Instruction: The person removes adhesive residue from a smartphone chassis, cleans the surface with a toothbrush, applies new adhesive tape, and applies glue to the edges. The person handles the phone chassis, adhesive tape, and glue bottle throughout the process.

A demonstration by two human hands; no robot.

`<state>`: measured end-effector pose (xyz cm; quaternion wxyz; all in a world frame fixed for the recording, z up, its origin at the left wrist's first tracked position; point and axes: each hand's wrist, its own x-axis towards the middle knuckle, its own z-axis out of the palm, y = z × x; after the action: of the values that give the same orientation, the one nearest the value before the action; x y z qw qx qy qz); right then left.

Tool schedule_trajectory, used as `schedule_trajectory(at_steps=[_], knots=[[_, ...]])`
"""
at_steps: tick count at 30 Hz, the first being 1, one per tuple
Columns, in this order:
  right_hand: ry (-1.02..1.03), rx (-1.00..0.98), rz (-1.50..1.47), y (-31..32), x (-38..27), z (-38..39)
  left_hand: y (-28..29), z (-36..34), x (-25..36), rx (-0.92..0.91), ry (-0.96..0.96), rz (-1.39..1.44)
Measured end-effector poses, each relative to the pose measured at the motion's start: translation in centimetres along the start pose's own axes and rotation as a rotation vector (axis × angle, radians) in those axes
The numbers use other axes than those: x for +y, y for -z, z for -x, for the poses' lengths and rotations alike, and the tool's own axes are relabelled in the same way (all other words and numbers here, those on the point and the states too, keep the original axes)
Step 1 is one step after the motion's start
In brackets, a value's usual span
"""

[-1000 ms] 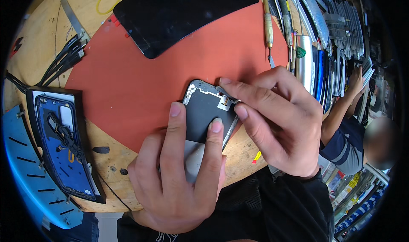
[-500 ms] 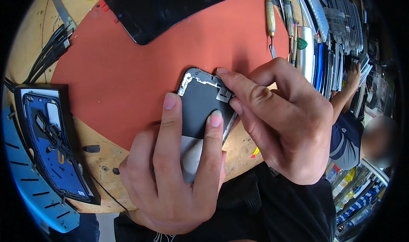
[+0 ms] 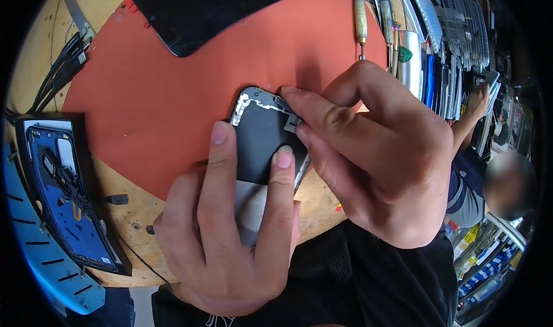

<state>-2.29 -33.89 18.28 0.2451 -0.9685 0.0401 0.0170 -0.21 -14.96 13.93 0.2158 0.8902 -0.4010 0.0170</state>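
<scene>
A slim phone panel [image 3: 251, 163] with rounded corners, black at the top and silver below, lies in my grip over the red mat [image 3: 155, 114]. White patches run along its upper edge. My left hand [image 3: 227, 229] holds it from below, two fingers stretched flat across its face; its thumb is mostly hidden. At the panel's upper right corner, thumb and forefinger of my right hand [image 3: 374, 154] are pinched around the edge, beside a small silver tab [image 3: 292, 123]. Whether a tiny piece sits between those fingertips is hidden.
Beyond the panel lies a large dark glass sheet [image 3: 196, 16]. At left stand an opened phone housing in a box [image 3: 72, 203], a blue slotted tray [image 3: 49, 263] and black cables [image 3: 60, 67]. Handled tools [image 3: 360, 19] lie far right; another person's arm [image 3: 469, 116] reaches behind.
The whole view has shifted slightly, moving most things a little left. My right fingertips stay pinched at the panel's corner, and the silver tab shows at a different tilt. My left hand keeps its hold.
</scene>
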Motion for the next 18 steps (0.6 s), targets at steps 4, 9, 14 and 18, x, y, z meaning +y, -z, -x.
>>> schedule_trajectory(at_steps=[4,9,14,18], knots=[[-0.016,-0.008,-0.014,0.1,0.2,0.1,0.0,0.1,0.0,-0.001,0.008,0.006],[0.052,-0.014,-0.011,0.3,1.1,-0.1,-0.1,0.0,0.0,-0.003,-0.004,-0.011],[0.092,-0.014,-0.184,0.3,2.4,-0.2,-0.1,0.2,-0.2,-0.012,-0.011,-0.011],[0.078,-0.035,-0.207,0.5,2.6,-0.1,-0.6,0.4,-0.1,0.013,0.008,0.010]])
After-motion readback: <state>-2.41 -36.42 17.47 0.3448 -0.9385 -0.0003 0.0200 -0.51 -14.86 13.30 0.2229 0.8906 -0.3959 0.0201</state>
